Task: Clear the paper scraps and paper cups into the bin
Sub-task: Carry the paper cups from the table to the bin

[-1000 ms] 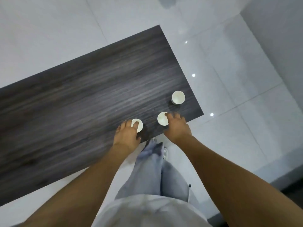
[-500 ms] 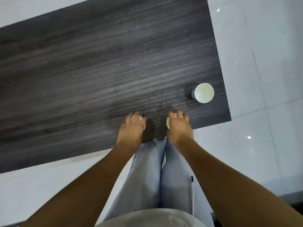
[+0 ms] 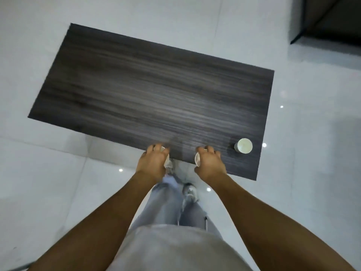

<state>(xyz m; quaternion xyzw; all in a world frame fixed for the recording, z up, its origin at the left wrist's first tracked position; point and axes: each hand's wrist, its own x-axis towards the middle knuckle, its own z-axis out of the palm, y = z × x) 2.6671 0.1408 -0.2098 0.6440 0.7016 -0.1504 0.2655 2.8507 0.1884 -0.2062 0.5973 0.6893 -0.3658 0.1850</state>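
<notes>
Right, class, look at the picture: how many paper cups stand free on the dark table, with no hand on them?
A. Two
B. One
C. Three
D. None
B: only one paper cup stands alone near the right end of the table; the left hand grips a second cup and the right hand grips a third cup at the near edge.

The scene was evenly and rather dimly lit, with a cool bluish cast. Small bright points of overhead light glinted off the glossy floor. The dark worktop showed streaky motion blur along its grain, and both hands were soft-edged. A soft shadow lay beside the standing paper cup. Wide-angle distortion stretched the forearms toward the lower corners.
</notes>
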